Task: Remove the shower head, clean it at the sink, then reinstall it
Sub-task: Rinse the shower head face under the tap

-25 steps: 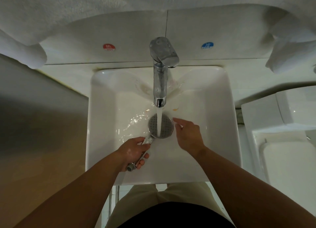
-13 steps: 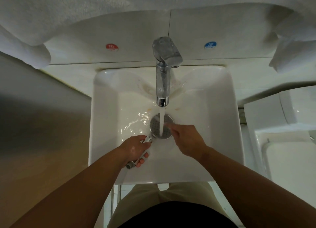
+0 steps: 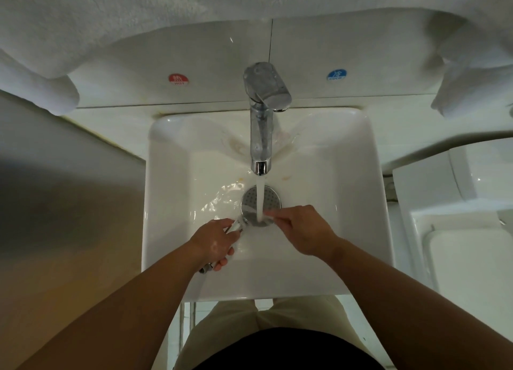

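Observation:
The round chrome shower head [image 3: 270,203] lies face up in the white sink [image 3: 358,230], directly under the running chrome faucet [image 3: 261,128]. Water falls onto its grey nozzle face. My left hand [image 3: 215,240] is shut around the shower head's handle, whose threaded end sticks out below my fingers. My right hand [image 3: 301,229] reaches in from the right, and its fingertips touch the near part of the nozzle face in the water stream.
White towels [image 3: 138,17] hang above the sink, with rolled ends at both sides. Red hot and blue cold stickers sit on the wall behind the faucet. A toilet [image 3: 458,230] stands to the right, a steel panel [image 3: 63,203] to the left.
My right hand has moved from beside the shower head onto its face, into the stream. The shower head has shifted slightly toward the back of the sink.

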Tool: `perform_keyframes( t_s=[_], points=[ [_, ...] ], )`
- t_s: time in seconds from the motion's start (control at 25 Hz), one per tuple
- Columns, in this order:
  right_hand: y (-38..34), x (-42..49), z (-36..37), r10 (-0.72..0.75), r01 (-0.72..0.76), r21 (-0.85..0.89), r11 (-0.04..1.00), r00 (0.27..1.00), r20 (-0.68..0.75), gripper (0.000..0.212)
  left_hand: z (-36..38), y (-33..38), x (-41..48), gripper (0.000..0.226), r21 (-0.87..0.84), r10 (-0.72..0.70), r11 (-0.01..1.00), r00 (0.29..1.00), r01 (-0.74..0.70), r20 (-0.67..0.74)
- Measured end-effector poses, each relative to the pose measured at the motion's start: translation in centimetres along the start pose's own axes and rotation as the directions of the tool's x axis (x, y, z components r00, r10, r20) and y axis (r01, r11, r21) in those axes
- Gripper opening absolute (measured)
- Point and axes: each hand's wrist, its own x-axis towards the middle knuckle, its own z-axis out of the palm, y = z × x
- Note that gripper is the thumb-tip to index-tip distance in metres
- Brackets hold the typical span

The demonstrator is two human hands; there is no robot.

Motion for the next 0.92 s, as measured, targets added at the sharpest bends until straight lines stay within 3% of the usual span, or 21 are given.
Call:
perform_keyframes(
  t_s=[0.36, 0.56, 0.68, 0.8, 0.92],
  points=[
    [-0.5, -0.8, 0.5, 0.033, -0.034, 0.096, 0.995, 0.999, 0.005, 0.032, -0.5, 0.5, -0.3, 0.046, -0.017, -0.016, 1.0, 1.0, 0.016, 0.009],
    [-0.1, -2.8, 0.4, 0.017, -0.018, 0.114, 0.993, 1.0, 0.015, 0.033, -0.3, 1.1, -0.4, 0.038, -0.303, -0.132, 0.94, 0.986, 0.158, 0.104],
    [1.1, -3.3, 0.6, 0.143, -0.113, 0.148, 0.982, 0.968, -0.207, 0.032, -0.3, 1.3, -0.5, 0.033, -0.372, -0.16, 0.903, 0.971, 0.217, 0.177],
    [0.6, -3.8, 1.3, 0.06, -0.047, 0.125, 0.991, 0.993, -0.103, 0.032, -0.3, 1.1, -0.6, 0.028, -0.4, -0.159, 0.887, 0.966, 0.231, 0.205],
    [0.5, -3.7, 1.0, 0.146, -0.114, 0.17, 0.979, 0.971, -0.191, 0.032, -0.2, 1.0, -0.7, 0.025, -0.427, -0.16, 0.873, 0.965, 0.236, 0.207]
  ],
)
